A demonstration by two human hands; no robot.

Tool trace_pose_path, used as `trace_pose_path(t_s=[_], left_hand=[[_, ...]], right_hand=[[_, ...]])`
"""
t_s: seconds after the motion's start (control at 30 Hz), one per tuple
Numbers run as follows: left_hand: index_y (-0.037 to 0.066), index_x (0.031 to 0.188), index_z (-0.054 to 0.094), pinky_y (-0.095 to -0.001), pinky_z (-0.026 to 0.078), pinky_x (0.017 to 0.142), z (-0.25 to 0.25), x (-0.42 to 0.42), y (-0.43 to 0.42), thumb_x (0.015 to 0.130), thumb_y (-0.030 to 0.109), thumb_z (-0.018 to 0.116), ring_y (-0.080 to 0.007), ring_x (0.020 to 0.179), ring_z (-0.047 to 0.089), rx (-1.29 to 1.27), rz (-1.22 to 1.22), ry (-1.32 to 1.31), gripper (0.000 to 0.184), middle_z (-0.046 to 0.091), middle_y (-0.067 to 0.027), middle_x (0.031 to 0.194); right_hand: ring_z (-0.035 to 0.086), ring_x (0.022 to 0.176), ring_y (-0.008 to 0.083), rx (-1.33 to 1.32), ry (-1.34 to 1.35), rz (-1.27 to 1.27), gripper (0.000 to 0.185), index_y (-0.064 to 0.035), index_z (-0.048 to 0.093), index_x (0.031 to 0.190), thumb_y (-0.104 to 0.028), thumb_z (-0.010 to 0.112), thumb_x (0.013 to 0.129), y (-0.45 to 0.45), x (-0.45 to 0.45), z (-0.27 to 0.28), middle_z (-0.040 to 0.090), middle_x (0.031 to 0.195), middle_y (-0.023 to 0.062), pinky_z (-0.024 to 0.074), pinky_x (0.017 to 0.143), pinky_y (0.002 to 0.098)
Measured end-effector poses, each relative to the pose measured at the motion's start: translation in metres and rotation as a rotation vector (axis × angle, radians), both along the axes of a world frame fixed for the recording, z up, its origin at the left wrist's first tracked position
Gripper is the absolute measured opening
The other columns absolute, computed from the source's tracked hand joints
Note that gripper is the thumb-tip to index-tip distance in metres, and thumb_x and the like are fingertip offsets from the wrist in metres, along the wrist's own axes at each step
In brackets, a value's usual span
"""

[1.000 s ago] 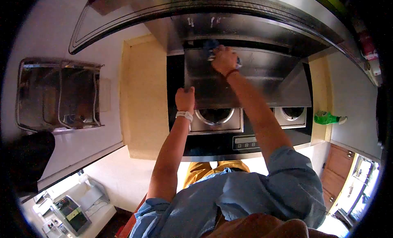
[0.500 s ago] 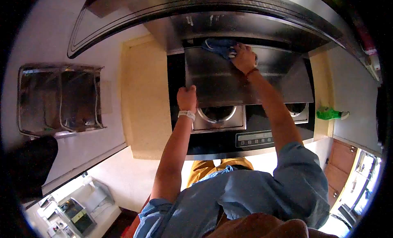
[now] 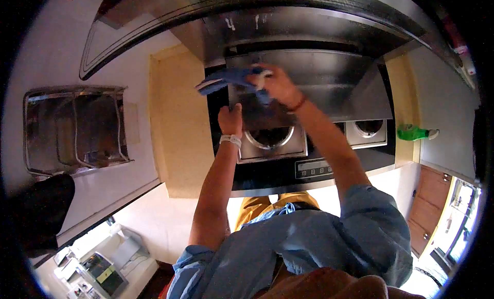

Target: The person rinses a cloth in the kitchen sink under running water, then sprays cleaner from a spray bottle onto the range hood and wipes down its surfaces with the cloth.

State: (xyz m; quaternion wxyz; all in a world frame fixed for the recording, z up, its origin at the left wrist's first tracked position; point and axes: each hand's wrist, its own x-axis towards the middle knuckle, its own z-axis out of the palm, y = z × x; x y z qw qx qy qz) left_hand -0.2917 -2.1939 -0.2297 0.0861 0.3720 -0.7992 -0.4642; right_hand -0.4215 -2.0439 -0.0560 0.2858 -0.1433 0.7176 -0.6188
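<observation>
Cloth (image 3: 229,77) of limp blue fabric with a pale edge, gathered in the bare right hand (image 3: 279,86), in front of a broad brushed-steel panel (image 3: 342,90).

The step in hand looks like working the cloth across the steel. The right hand grasps one end, while the left hand (image 3: 230,119), nearer the body, clasps the panel's left edge, thumb on its face. From the right hand, the cloth's long axis runs leftward; its loose end points left and slightly toward the person, beyond the left hand, and a shorter fold hangs beside the right fingers. Blur hides whether cloth and panel touch. The next move seems to call for a firm hold on the bunched end, the loose end gathered in, and the panel braced by the left hand.
</observation>
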Motion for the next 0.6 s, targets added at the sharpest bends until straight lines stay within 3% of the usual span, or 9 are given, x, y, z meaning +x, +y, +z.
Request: trace_pose_path(t_s=[0.1,0.13,0.2,0.3,0.37,0.47,0.53,0.57,0.6], left_hand=[[-0.008,0.074,0.055,-0.0426,0.045,0.063,0.069,-0.005,0.018,0.081,0.024,0.066,-0.0345,0.071,0.06,0.222,0.154,-0.015,0.035,0.06,-0.0208,0.077],[-0.008,0.074,0.055,-0.0426,0.045,0.063,0.058,-0.004,0.015,0.081,0.024,0.066,-0.0345,0.071,0.06,0.225,0.145,-0.021,0.035,0.06,-0.0208,0.077],[-0.007,0.076,0.055,-0.04,0.044,0.061,0.026,-0.005,0.005,0.082,0.021,0.065,-0.0283,0.067,0.059,0.216,0.114,0.001,0.031,0.059,-0.0164,0.074],[-0.006,0.076,0.055,-0.0399,0.044,0.059,0.06,-0.008,0.013,0.082,0.02,0.065,-0.0257,0.065,0.058,0.348,0.183,-0.003,0.029,0.058,-0.0134,0.072],[-0.006,0.076,0.055,-0.0401,0.044,0.058,0.079,-0.008,0.018,0.082,0.019,0.065,-0.0251,0.063,0.057,0.258,0.135,-0.019,0.028,0.058,-0.0132,0.071],[-0.005,0.075,0.056,-0.0405,0.042,0.056,0.078,-0.011,0.016,0.082,0.017,0.065,-0.0236,0.06,0.055,0.18,0.054,-0.067,0.025,0.058,-0.0129,0.069],[-0.005,0.075,0.056,-0.0402,0.042,0.055,0.066,-0.01,0.012,0.082,0.016,0.066,-0.023,0.058,0.053,0.194,0.033,-0.049,0.025,0.057,-0.0125,0.068],[-0.007,0.078,0.058,-0.0397,0.042,0.056,0.048,-0.009,0.007,0.082,0.016,0.066,-0.0225,0.06,0.054,0.388,0.112,0.046,0.025,0.059,-0.0124,0.069],[-0.007,0.078,0.058,-0.0397,0.042,0.056,0.054,-0.01,0.012,0.082,0.016,0.066,-0.0225,0.06,0.054,0.388,0.095,0.038,0.025,0.059,-0.0124,0.069]], right_hand=[[0.06,0.086,0.017,0.022,0.072,-0.092,0.05,-0.0124,0.058,0.122,-0.023,0.073,0.075,0.104,-0.017,-0.012,0.063,0.104,0.007,0.0478,0.075,0.0295],[0.06,0.095,0.0202,0.112,0.086,-0.101,0.048,-0.0148,0.059,0.122,-0.021,0.071,0.076,0.149,-0.034,-0.028,0.061,0.113,0.0085,0.0477,0.08,0.0307],[0.059,0.105,0.0263,0.495,0.663,-0.165,0.048,-0.015,0.06,0.122,-0.021,0.07,0.075,0.23,-0.05,-0.061,0.059,0.121,0.0142,0.0479,0.086,0.0333],[0.06,0.106,0.0325,0.841,0.792,-0.378,0.046,-0.0096,0.064,0.113,-0.03,0.074,0.073,0.262,-0.047,-0.103,0.061,0.119,0.0149,0.049,0.09,0.0393],[0.057,0.108,0.0324,0.927,0.794,-0.244,0.046,-0.0112,0.066,0.11,-0.033,0.074,0.07,0.222,-0.038,-0.112,0.06,0.12,0.0134,0.0475,0.091,0.0413],[0.051,0.118,0.0296,0.882,0.612,-0.011,0.036,-0.0165,0.068,0.105,-0.028,0.07,0.072,0.092,0.028,-0.065,0.057,0.127,0.0071,0.0427,0.097,0.042],[0.051,0.116,0.0297,0.757,0.93,0.124,0.031,-0.018,0.068,0.101,-0.031,0.069,0.073,0.045,0.061,-0.082,0.059,0.123,0.0033,0.0437,0.096,0.0426],[0.051,0.115,0.0298,0.67,1.119,0.183,0.029,-0.0183,0.067,0.1,-0.031,0.068,0.073,0.039,0.067,-0.079,0.059,0.121,0.0017,0.0445,0.095,0.0425],[0.051,0.115,0.0298,0.679,1.108,0.169,0.029,-0.0183,0.067,0.1,-0.031,0.068,0.073,0.052,0.067,-0.079,0.059,0.121,0.0017,0.0445,0.095,0.0425]])
